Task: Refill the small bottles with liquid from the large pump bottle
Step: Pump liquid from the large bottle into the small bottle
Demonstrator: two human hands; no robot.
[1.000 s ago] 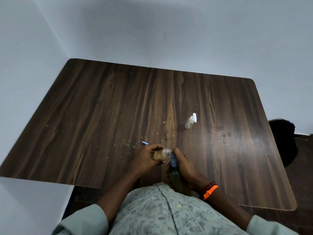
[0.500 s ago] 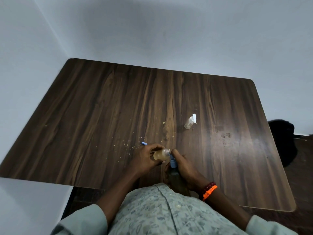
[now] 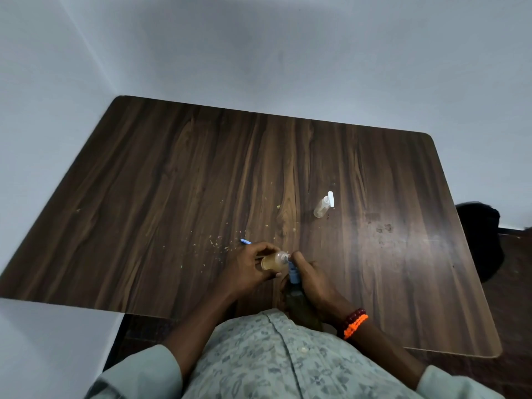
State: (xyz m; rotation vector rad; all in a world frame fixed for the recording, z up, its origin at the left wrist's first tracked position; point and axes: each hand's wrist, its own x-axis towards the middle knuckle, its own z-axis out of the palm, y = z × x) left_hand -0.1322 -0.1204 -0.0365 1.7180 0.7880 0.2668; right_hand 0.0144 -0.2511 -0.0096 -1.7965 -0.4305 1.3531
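Watching from my remote station, I saw the left hand (image 3: 247,267) wrapped around a small clear plastic bottle part-filled with amber liquid (image 3: 273,260), tipped on its side with its open neck turned toward the blue pump head of the large dark bottle (image 3: 293,272). The right hand (image 3: 312,286) was closed around that big bottle's neck, one finger lying on top of the pump, and the bottle body (image 3: 299,308) stood at the near edge of the dark wood-grain table (image 3: 172,182), close against the person's patterned shirt.

I judged the step in hand to be filling: nozzle and bottle mouth were touching or nearly so, though the view was too small for me to say whether liquid was flowing.

A second small clear bottle with a white flip cap (image 3: 324,205) stood well apart, farther out on the table, apparently empty. A thin blue piece (image 3: 246,241) poked out just behind the left hand; perhaps the removed cap.

The next move, as I read it, called for keeping the mouth square under the nozzle during each press, then capping this bottle and fetching the other one.
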